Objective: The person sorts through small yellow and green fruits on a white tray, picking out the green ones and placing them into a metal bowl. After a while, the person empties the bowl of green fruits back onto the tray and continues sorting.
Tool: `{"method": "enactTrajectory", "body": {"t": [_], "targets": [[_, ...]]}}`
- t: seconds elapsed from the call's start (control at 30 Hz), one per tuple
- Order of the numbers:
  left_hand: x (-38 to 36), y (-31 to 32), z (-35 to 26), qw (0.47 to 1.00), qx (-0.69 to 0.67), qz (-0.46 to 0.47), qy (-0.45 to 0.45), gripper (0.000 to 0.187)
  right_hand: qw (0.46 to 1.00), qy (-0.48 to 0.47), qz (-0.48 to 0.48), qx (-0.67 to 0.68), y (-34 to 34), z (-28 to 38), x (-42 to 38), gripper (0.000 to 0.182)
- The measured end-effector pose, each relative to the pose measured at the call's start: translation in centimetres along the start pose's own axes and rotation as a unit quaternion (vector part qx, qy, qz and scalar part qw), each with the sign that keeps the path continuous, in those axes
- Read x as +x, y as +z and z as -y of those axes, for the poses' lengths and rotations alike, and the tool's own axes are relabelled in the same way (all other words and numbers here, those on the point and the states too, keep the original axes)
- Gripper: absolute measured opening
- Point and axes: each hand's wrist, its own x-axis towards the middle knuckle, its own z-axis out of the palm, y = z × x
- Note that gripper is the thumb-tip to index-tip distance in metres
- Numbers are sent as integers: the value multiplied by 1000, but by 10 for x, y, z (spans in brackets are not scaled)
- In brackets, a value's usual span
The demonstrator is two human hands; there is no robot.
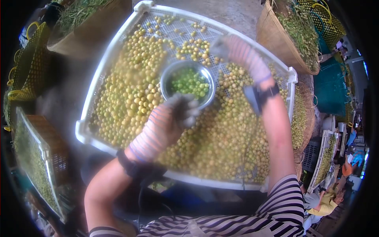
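A large white mesh tray [106,59] holds a thick spread of small round yellow-green fruit [138,96]. On the fruit, near the tray's middle, sits a metal bowl [162,85] partly filled with greener fruit [189,83]. My left hand [179,112], in a striped glove with grey fingers, is at the bowl's near edge. Its fingers are curled, and whatever they hold is hidden. Beyond the bowl to the right, my right hand [233,49], gloved alike, hovers over the far fruit, its fingers smeared by motion. Dark bands circle both wrists.
Woven baskets of stalks and fruit [294,39] stand at the back right, near a green tub [329,87]. Another fruit tray [37,154] rests on a crate [55,146] at left. Yellow-handled baskets [29,75] line the left side. Several people are at the far right.
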Motion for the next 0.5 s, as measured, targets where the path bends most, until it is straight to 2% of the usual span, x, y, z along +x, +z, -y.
{"method": "enactTrajectory", "body": {"t": [0.03, 0.1, 0.13, 0.2, 0.23, 0.27, 0.3, 0.4, 0.47, 0.5], "targets": [[1, 4, 0, 1000, -9, -5, 2, 34, 981, -180, 24, -65, 11, 15, -20, 20], [1, 15, 3, 999, -34, -9, 1, 34, 970, -220, 98, -31, 38, 41, -54, 27], [2, 16, 4, 999, -31, -6, -2, 34, 965, -202, 167, -29, 35, 59, -65, 30], [3, 12, 4, 998, -33, -38, -30, 30, 983, -168, 44, -63, 39, 19, -31, 32], [0, 16, 4, 997, -47, -43, -37, 26, 990, -116, -65, -47, 32, -4, -12, 31], [-1, 16, 6, 997, -47, -43, -33, 26, 982, -9, -117, -150, 14, 6, -6, 27], [1, 15, 7, 998, -45, -40, -26, 26, 974, 27, -165, -153, 9, -18, 17, 23], [-1, 16, 3, 999, -43, -18, -24, 24, 915, 175, -102, -348, 9, -32, 52, 32], [0, 20, 2, 999, -32, -41, 5, 24, 912, 206, -117, -335, 16, -33, 58, 31], [2, 14, 1, 999, -34, 1, 6, 24, 907, 238, -128, -323, 19, -34, 57, 32]]}}
